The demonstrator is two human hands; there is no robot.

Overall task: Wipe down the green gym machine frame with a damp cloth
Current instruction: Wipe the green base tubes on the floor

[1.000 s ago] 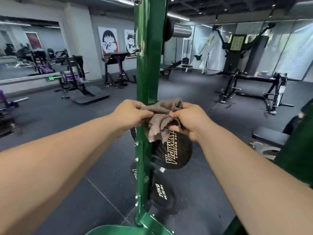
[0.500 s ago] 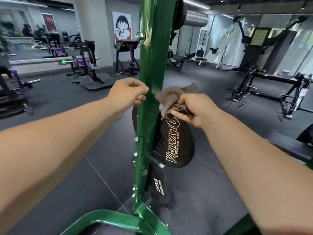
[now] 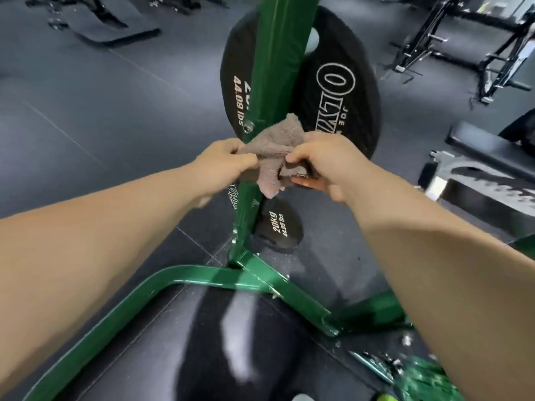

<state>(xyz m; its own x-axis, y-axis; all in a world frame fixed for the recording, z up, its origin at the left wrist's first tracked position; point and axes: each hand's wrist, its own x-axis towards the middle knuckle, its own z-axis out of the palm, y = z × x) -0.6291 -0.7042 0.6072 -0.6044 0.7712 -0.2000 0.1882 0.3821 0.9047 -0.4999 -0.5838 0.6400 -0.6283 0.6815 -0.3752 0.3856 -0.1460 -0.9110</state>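
Wiping of the green upright (image 3: 269, 68) is judged to be the step in hand. The grey-brown cloth (image 3: 275, 143) is held across the upright's near face, just below a bolt (image 3: 247, 127) on its left edge and in front of the large black weight plate (image 3: 341, 91). The cloth's left end is pinched by the left hand (image 3: 223, 163), fingers curled. Its bunched right end is gripped in the curled fingers of the right hand (image 3: 327, 166). A loose corner hangs between the two. How firmly the cloth bears on the paint cannot be told.

Next move, as judged: the cloth is to be drawn taut and run down toward the foot, where the smaller 20kg plate (image 3: 279, 227) stands close beside the upright and the base rail (image 3: 202, 277) is joined. Pale specks are noted at that joint, so the rail is likely to need wiping too.
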